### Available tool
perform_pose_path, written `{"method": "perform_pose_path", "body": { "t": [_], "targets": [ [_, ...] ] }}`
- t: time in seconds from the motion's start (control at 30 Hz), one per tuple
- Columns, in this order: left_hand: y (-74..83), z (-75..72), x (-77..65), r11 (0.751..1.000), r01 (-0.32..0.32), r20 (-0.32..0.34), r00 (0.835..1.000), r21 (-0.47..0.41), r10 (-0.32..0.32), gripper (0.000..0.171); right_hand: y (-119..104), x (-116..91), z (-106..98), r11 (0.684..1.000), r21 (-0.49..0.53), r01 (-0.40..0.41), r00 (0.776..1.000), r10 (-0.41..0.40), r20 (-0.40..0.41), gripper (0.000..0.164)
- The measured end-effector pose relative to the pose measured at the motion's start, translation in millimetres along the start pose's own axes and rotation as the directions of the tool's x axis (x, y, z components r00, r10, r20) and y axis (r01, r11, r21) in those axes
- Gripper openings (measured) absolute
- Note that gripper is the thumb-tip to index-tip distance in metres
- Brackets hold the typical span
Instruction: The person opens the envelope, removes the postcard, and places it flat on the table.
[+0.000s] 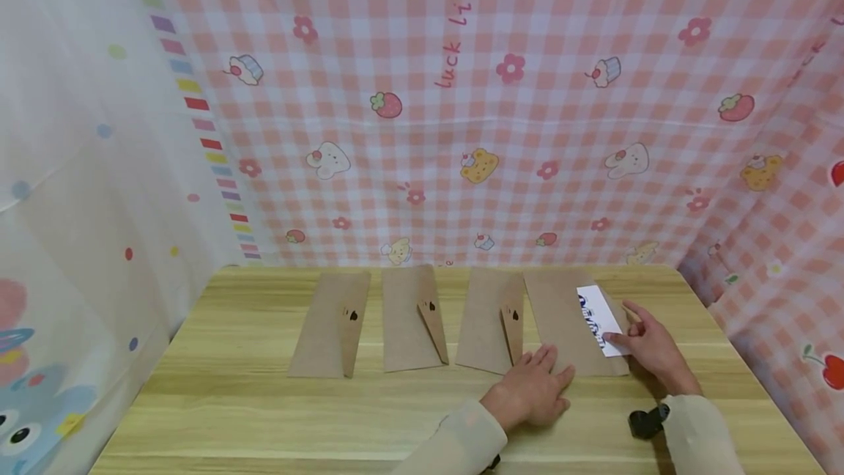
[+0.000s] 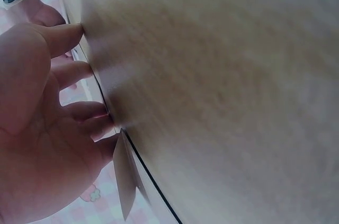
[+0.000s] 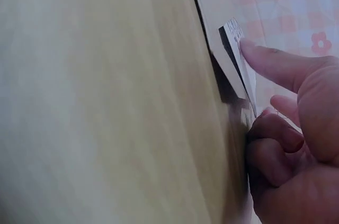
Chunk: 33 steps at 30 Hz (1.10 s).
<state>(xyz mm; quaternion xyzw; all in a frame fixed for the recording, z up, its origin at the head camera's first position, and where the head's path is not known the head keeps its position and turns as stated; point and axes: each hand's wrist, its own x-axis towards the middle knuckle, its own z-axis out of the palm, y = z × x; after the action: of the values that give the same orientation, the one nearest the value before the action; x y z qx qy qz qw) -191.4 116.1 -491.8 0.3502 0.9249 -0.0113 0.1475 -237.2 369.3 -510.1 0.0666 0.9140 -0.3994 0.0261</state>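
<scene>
The right hand [image 1: 653, 347] pinches a white card [image 1: 596, 317] with dark blue lettering over the rightmost brown paper bag [image 1: 557, 314]. Its thumb [image 3: 265, 62] lies on the card's face in the right wrist view, with the other fingers curled by the lower edge. The card tilts up off the table there. The left hand [image 1: 534, 387] rests with fingers spread by the near edge of that bag, its fingertips touching the table. In the left wrist view its little finger is right beside a raised brown paper flap [image 2: 124, 181].
Three more brown paper bags lie flat in a row to the left: the far-left bag [image 1: 319, 325], the second bag [image 1: 402, 321] and the third bag [image 1: 481, 321]. Each has a partly raised flap with a small dark print. A pink checked cloth [image 1: 422, 130] hangs behind the wooden table [image 1: 231, 402].
</scene>
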Motion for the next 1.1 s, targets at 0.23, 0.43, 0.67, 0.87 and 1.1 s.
{"method": "perform_pose_path", "body": {
  "t": [0.23,0.43,0.67,0.87,1.1],
  "targets": [
    [0.1,-0.2,-0.2,1.0,-0.005,-0.002,1.0,0.004,0.005,0.055,2.6,1.1,-1.8,0.999,-0.035,0.004,1.0,-0.004,-0.001,0.085],
    [0.2,-0.1,0.9,1.0,-0.011,-0.003,1.0,0.009,0.011,0.055,2.6,1.3,-2.7,1.0,-0.018,-0.01,1.0,0.01,0.003,0.086],
    [0.0,0.5,2.0,1.0,-0.01,0.002,1.0,0.005,0.01,0.055,6.6,2.2,-2.0,1.0,-0.013,-0.026,1.0,0.026,-0.001,0.085],
    [0.2,0.7,0.8,1.0,-0.001,0.005,1.0,-0.001,0.001,0.054,9.6,3.8,-2.8,0.998,0.034,-0.055,0.998,0.055,0.003,0.084],
    [0.5,-0.3,0.7,1.0,-0.01,-0.007,1.0,0.007,0.01,0.055,10.3,2.6,-5.9,0.997,0.065,-0.039,0.999,0.037,0.019,0.082]
  ]
}}
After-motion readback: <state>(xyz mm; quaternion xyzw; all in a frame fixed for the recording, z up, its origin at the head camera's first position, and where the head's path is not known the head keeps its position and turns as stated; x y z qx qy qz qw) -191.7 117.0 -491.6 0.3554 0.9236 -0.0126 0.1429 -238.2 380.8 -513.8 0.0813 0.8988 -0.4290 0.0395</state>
